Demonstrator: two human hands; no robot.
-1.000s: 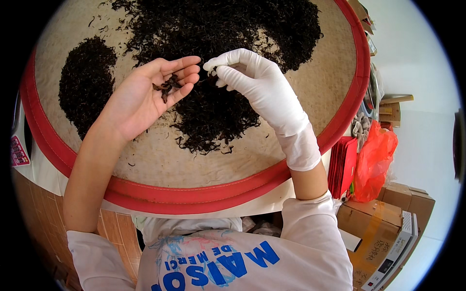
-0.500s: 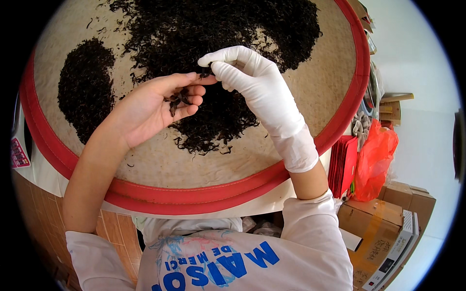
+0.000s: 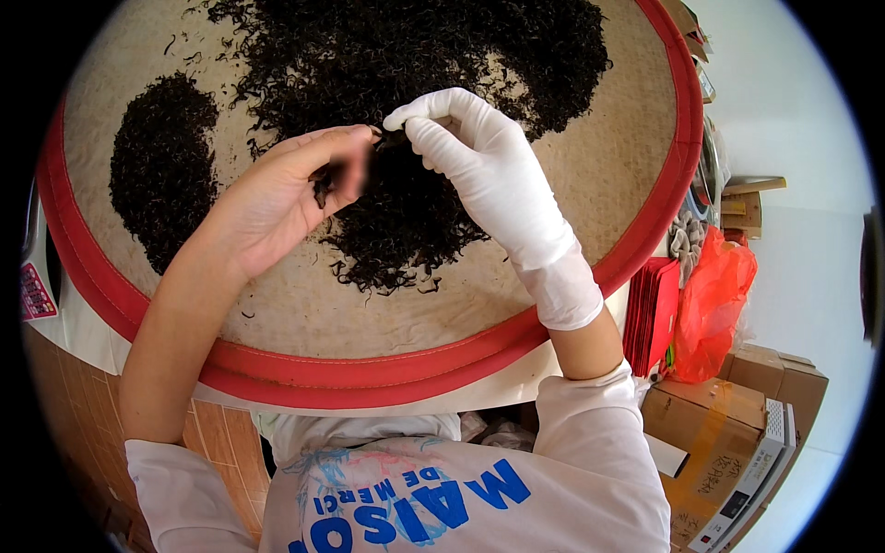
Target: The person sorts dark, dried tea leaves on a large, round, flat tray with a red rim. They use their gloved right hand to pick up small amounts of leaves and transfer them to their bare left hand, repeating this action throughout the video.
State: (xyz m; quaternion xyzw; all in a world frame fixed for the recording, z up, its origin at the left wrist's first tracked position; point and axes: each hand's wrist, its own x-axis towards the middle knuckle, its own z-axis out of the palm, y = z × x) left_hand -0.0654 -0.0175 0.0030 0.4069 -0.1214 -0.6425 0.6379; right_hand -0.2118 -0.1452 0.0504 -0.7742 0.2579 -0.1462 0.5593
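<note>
Dark, twisted dried tea leaves (image 3: 369, 55) cover much of a large round, cloth-lined tray (image 3: 304, 323) with a red rim. My bare left hand (image 3: 290, 189) hovers over the leaves, thumb and index fingertip pinched together, with some tea leaves in its curled fingers. Just right of it, my right hand (image 3: 493, 161) in a white glove pinches thumb against forefinger. A small dark piece of leaf (image 3: 392, 134) shows between the fingertips of both hands. Part of the left fingers is blurred.
A separate oval pile of tea leaves (image 3: 161, 170) lies on the tray's left. Beyond the right rim are red packets (image 3: 652, 309), a red plastic bag (image 3: 710, 309) and cardboard boxes (image 3: 705, 424). A white wall (image 3: 820, 276) stands at the right.
My left fingers have curled inward, with the index finger drawn back from under the right fingertips to meet the thumb. My right hand has barely shifted.
</note>
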